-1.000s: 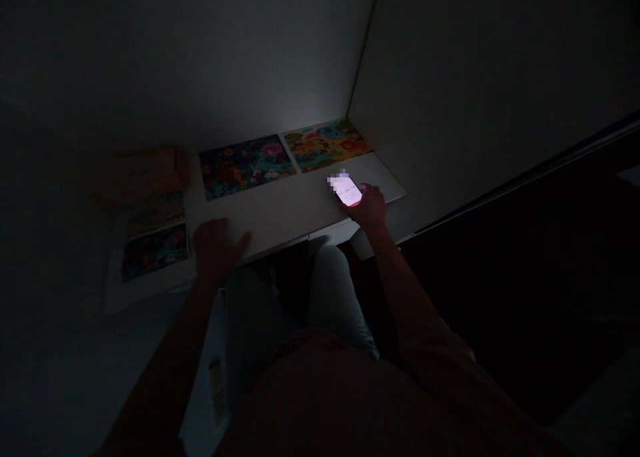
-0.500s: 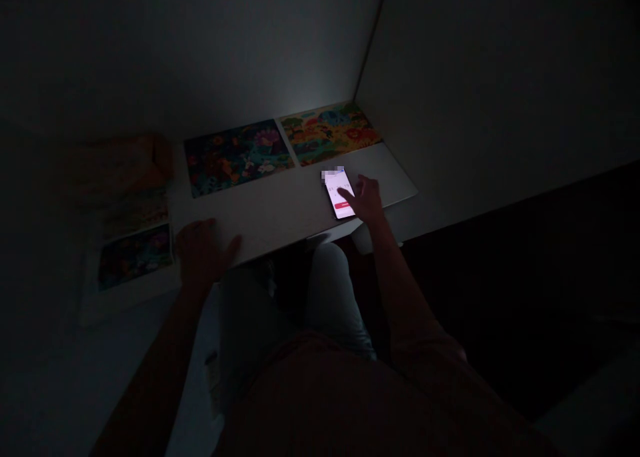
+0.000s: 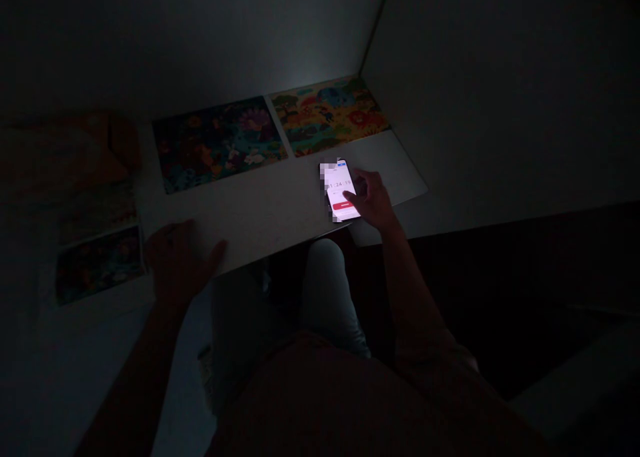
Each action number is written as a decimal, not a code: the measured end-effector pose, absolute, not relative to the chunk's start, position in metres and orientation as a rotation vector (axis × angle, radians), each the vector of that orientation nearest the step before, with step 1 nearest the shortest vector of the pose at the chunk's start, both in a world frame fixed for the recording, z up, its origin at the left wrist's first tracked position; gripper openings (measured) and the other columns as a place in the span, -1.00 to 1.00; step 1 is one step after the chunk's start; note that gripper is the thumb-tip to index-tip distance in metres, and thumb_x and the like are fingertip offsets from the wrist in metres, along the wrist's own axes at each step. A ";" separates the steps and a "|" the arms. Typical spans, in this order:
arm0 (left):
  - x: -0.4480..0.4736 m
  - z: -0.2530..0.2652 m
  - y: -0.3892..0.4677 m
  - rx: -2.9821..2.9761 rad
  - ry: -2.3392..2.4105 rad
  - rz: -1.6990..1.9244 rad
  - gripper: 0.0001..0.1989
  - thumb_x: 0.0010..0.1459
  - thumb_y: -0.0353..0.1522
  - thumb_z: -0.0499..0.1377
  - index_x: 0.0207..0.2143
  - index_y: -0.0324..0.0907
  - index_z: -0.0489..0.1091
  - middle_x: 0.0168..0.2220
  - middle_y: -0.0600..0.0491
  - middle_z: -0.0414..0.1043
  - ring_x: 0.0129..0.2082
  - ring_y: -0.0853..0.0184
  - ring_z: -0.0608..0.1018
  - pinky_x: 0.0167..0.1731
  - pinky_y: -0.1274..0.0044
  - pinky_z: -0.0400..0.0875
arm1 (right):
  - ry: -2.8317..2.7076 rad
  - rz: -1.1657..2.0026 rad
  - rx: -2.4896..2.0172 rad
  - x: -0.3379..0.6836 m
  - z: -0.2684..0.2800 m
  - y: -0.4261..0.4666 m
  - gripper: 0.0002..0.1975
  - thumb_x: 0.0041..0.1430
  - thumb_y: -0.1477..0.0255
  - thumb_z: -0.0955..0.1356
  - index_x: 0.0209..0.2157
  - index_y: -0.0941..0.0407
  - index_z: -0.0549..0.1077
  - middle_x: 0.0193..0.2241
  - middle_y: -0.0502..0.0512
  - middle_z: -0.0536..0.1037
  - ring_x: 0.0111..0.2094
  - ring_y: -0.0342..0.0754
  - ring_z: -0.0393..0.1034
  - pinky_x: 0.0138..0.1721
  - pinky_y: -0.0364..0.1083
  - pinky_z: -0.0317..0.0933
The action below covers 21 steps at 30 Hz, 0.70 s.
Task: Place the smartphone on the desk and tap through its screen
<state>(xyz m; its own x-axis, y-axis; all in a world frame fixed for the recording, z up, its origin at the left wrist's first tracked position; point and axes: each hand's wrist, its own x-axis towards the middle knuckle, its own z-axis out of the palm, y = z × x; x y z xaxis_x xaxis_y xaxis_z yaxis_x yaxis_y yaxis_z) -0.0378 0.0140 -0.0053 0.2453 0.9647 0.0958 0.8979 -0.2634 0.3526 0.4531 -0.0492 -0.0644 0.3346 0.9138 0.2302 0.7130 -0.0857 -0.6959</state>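
Phone [image 3: 343, 191] is lying lit near the desk's [image 3: 270, 210] front right edge, and my right hand [image 3: 373, 200] is touching its right side, fingers loosely curled, not gripping. My left hand [image 3: 177, 260] is resting flat, fingers spread, at the front edge; two colourful puzzles [image 3: 220, 143] are lying along the back edge.
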 end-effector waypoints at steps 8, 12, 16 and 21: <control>-0.036 -0.006 0.012 2.403 1.832 0.462 -0.09 0.34 0.19 0.26 0.43 -0.31 0.38 0.34 -0.49 0.31 0.42 -0.42 0.33 0.42 -0.20 0.22 | -1.428 0.328 -1.863 0.451 -0.060 -0.050 -0.28 0.28 0.09 0.52 0.38 0.04 0.43 0.16 0.30 0.48 0.05 0.19 0.48 0.17 0.25 0.48; -0.034 -0.002 0.009 2.430 1.834 0.418 -0.10 0.41 0.18 0.19 0.46 -0.36 0.34 0.35 -0.49 0.28 0.44 -0.37 0.32 0.44 -0.15 0.22 | -1.372 0.396 -1.811 0.453 -0.061 -0.052 -0.40 0.45 0.06 0.37 0.38 0.01 0.39 0.11 0.24 0.49 -0.02 0.09 0.49 0.12 0.16 0.49; -0.030 0.005 0.008 2.422 1.832 0.382 -0.08 0.41 0.18 0.18 0.44 -0.42 0.34 0.34 -0.51 0.27 0.43 -0.39 0.32 0.43 -0.16 0.22 | -1.357 0.398 -1.797 0.454 -0.063 -0.051 -0.42 0.50 0.00 0.31 0.36 0.02 0.38 0.10 0.24 0.49 -0.01 0.09 0.50 0.14 0.15 0.47; -0.028 0.008 0.007 2.390 1.827 0.357 -0.12 0.44 0.18 0.15 0.48 -0.31 0.29 0.38 -0.49 0.23 0.46 -0.39 0.27 0.45 -0.17 0.19 | -1.354 0.367 -1.825 0.453 -0.063 -0.049 -0.40 0.49 -0.01 0.31 0.34 0.05 0.39 0.09 0.26 0.50 -0.01 0.09 0.50 0.13 0.15 0.46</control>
